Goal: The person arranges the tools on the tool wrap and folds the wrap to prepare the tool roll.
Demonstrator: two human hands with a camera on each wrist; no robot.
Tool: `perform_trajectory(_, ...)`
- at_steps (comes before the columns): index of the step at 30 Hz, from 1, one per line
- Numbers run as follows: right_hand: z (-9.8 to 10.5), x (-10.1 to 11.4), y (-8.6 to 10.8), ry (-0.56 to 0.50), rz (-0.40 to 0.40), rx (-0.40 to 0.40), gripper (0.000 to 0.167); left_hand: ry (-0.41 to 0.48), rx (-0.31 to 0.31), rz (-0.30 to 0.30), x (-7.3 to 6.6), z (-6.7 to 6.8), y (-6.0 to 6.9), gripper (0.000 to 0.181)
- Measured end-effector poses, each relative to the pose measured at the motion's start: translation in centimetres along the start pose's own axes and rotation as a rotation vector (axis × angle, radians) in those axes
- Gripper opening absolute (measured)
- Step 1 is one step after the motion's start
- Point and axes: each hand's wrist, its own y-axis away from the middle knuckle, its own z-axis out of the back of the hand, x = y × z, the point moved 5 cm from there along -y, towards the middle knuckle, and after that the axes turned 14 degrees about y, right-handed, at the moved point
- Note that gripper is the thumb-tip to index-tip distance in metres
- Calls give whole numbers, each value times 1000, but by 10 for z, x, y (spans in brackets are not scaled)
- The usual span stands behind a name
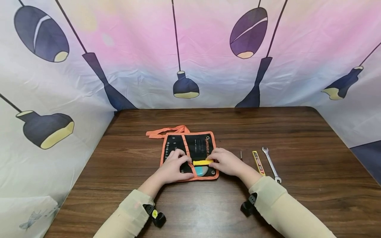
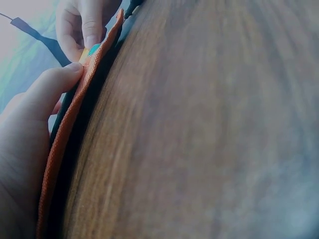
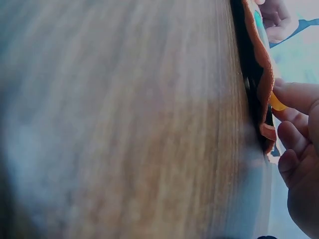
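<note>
A black tool pouch (image 1: 196, 145) with orange trim lies unfolded on the table. My right hand (image 1: 224, 161) pinches the right end of a slim yellow tool (image 1: 200, 162), which lies across the pouch; its left end meets the orange pocket edge. The yellow end (image 3: 277, 103) shows between thumb and fingers in the right wrist view. My left hand (image 1: 175, 167) grips the pouch by the pocket edge, its thumb (image 2: 67, 72) on the orange trim in the left wrist view. A teal object (image 1: 201, 171), partly inside a pocket, sits just below the yellow tool.
Right of the pouch lie a small thin tool (image 1: 241, 156) partly behind the right hand, a narrow yellow box (image 1: 258, 163) and an open-ended wrench (image 1: 271, 165). An orange strap (image 1: 168, 131) trails from the pouch's top left. A patterned cloth (image 1: 148, 82) hangs behind the table.
</note>
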Motion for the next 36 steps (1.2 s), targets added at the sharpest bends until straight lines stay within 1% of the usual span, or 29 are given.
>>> perform_trajectory(4, -1, 0, -1, -1, -34, 7, 20, -7, 1, -4, 0, 0, 0, 37)
perform_trajectory(9, -4, -4, 0, -6, -53, 18, 21, -1, 10, 10, 2, -2, 0, 42)
perform_trajectory(13, -6, -6, 1, -19, -54, 23, 21, 8, 3, 8, 2, -2, -1, 42)
perform_trajectory(19, -6, -7, 1, -19, -52, 23, 21, -3, -7, 1, 2, 0, 0, 40)
perform_trajectory(28, -8, -8, -2, -12, -72, 31, 21, -21, -18, -3, 0, 1, 0, 41)
perform_trajectory(36, -10, -3, -4, -24, -72, 33, 20, -22, -24, -8, 0, 0, 0, 40)
